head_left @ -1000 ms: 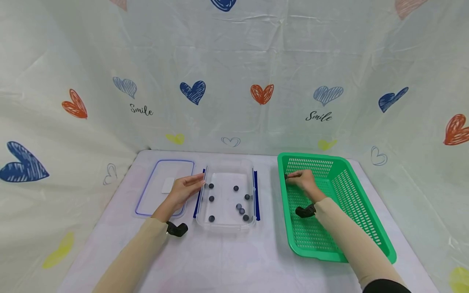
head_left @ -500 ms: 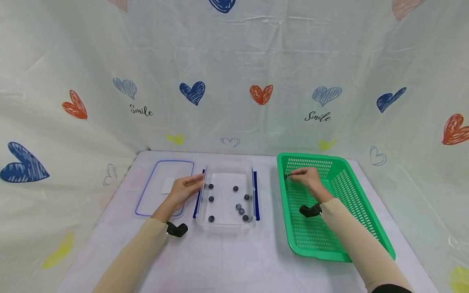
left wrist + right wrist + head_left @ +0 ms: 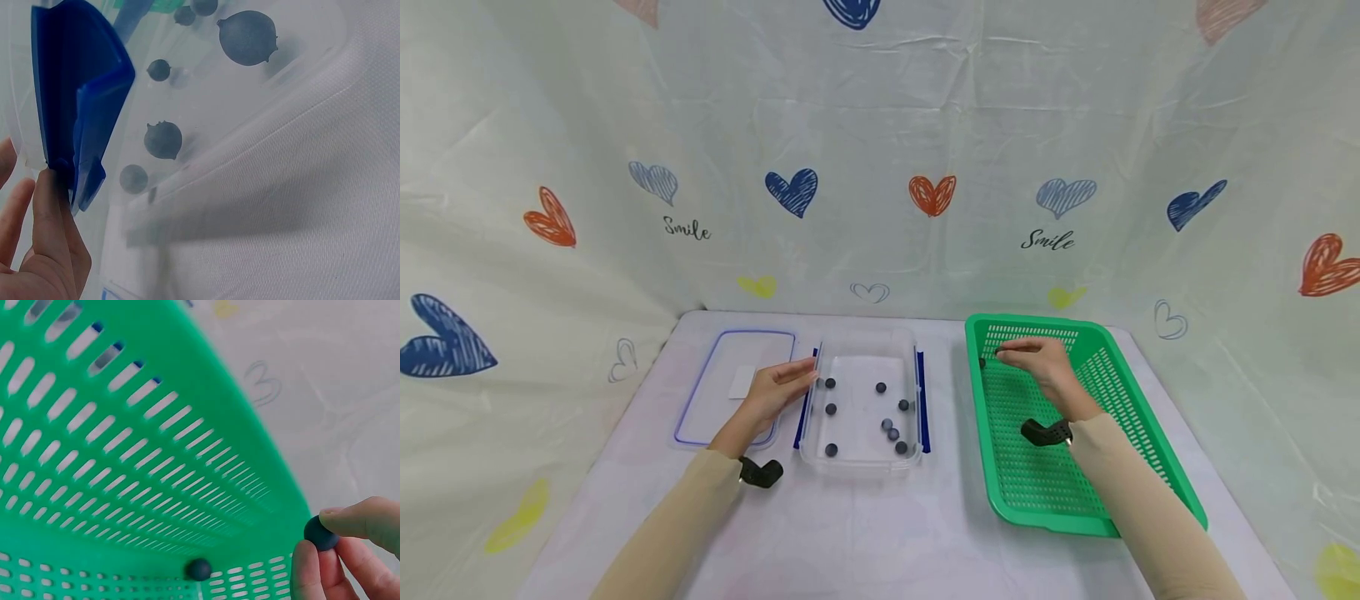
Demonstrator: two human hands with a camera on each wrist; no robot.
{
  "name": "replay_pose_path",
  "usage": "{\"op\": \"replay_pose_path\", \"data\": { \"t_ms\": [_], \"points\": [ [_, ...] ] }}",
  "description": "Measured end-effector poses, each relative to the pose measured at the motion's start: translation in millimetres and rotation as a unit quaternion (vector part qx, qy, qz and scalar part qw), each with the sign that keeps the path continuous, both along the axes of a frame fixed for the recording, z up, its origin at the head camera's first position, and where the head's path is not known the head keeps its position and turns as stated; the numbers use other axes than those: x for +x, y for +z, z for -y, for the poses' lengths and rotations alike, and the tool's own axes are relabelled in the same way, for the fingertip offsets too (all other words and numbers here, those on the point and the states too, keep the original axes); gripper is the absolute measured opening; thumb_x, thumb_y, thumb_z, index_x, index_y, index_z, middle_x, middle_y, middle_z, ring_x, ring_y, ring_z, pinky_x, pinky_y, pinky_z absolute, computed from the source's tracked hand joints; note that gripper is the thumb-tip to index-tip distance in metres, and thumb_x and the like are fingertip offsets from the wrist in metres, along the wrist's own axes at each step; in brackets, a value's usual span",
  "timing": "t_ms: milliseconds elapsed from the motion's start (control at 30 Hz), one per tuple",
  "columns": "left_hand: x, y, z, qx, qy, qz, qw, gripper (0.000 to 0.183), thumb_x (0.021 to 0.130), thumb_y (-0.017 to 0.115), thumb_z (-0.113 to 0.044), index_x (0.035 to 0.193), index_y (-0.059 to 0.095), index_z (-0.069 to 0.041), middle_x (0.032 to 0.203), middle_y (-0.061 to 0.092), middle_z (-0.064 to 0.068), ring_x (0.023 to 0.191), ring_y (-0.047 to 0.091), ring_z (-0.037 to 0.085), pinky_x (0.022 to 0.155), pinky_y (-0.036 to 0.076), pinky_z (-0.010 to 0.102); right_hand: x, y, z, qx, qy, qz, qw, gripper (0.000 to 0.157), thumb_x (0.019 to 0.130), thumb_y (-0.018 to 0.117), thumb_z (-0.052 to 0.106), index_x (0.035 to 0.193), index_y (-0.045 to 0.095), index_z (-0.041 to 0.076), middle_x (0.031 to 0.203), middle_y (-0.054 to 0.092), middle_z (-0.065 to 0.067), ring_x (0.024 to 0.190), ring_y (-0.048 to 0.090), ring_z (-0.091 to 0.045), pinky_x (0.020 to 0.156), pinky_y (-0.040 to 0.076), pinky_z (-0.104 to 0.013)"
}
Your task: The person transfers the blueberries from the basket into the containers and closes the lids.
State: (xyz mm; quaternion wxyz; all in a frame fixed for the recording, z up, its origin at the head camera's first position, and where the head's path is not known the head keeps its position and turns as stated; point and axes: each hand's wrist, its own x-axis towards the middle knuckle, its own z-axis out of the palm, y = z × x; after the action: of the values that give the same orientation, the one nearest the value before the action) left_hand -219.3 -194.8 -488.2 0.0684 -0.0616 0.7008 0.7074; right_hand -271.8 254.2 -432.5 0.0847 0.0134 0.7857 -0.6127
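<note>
My right hand (image 3: 1037, 363) pinches a blueberry (image 3: 320, 534) between thumb and fingertips, above the back left part of the green basket (image 3: 992, 475). Another blueberry (image 3: 199, 569) lies in the basket's corner below. My left hand (image 3: 775, 392) has its fingers extended against the left side of a clear plastic container (image 3: 857, 468). In the left wrist view, the fingertips touch the container's blue side latch (image 3: 100, 106). Several blueberries (image 3: 881, 387) lie scattered inside the container, three of them near its right front.
Left of the container, partly behind my left hand, a clear lid (image 3: 711, 392) with a blue rim lies flat on the white-covered table (image 3: 850, 542). A second blue latch (image 3: 923, 404) hangs at the container's right side. A curtain with printed hearts (image 3: 932, 196) stands behind.
My right hand has lifted from the basket's back left corner and moved slightly right with a blueberry, uncovering another one there. My left hand has stayed at the container.
</note>
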Motion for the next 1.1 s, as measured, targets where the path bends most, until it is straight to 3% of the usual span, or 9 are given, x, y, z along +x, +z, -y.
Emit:
{"op": "replay_pose_path", "data": {
  "t_ms": [167,567,800,1100],
  "points": [
    [-0.5,0.4,0.4,0.003,0.0,-0.003,1.0,0.05,0.094,0.071,-0.011,0.14,0.055,0.0,0.139,0.057,0.017,0.101,0.066,0.004,0.092,0.054,0.022,5.5,8.0,-1.8,-0.02,0.0,-0.005,1.0,0.048,0.091,0.075,0.014,0.129,0.059,-0.011,0.097,0.07,0.008,0.093,0.065,-0.006,0.09,0.056,-0.024],
    [0.0,-0.9,1.1,-0.003,-0.003,-0.008,1.0,0.05,0.094,0.071,-0.012,0.14,0.055,0.0,0.139,0.057,0.018,0.102,0.065,0.004,0.091,0.054,0.021,19.0,21.1,-1.9,-0.067,0.009,-0.01,0.998,0.046,0.09,0.076,0.013,0.126,0.06,-0.01,0.104,0.069,0.006,0.098,0.065,-0.01,0.093,0.055,-0.026],
    [-0.6,-1.5,1.1,0.0,-0.002,-0.006,1.0,0.05,0.094,0.071,-0.012,0.14,0.054,0.001,0.139,0.056,0.018,0.102,0.065,0.004,0.092,0.053,0.021,25.6,29.0,1.4,-0.078,0.011,-0.014,0.997,0.035,0.089,0.078,0.011,0.118,0.066,-0.005,0.106,0.067,0.004,0.1,0.064,-0.011,0.094,0.054,-0.024],
    [-1.2,-2.1,1.0,0.003,0.0,-0.003,1.0,0.051,0.094,0.072,-0.013,0.14,0.055,0.0,0.14,0.056,0.017,0.103,0.064,0.003,0.092,0.053,0.02,33.4,36.9,11.0,-0.093,0.04,-0.015,0.995,0.032,0.089,0.078,0.012,0.116,0.069,0.0,0.107,0.069,0.004,0.104,0.062,-0.013,0.096,0.053,-0.026]
  ]
}}
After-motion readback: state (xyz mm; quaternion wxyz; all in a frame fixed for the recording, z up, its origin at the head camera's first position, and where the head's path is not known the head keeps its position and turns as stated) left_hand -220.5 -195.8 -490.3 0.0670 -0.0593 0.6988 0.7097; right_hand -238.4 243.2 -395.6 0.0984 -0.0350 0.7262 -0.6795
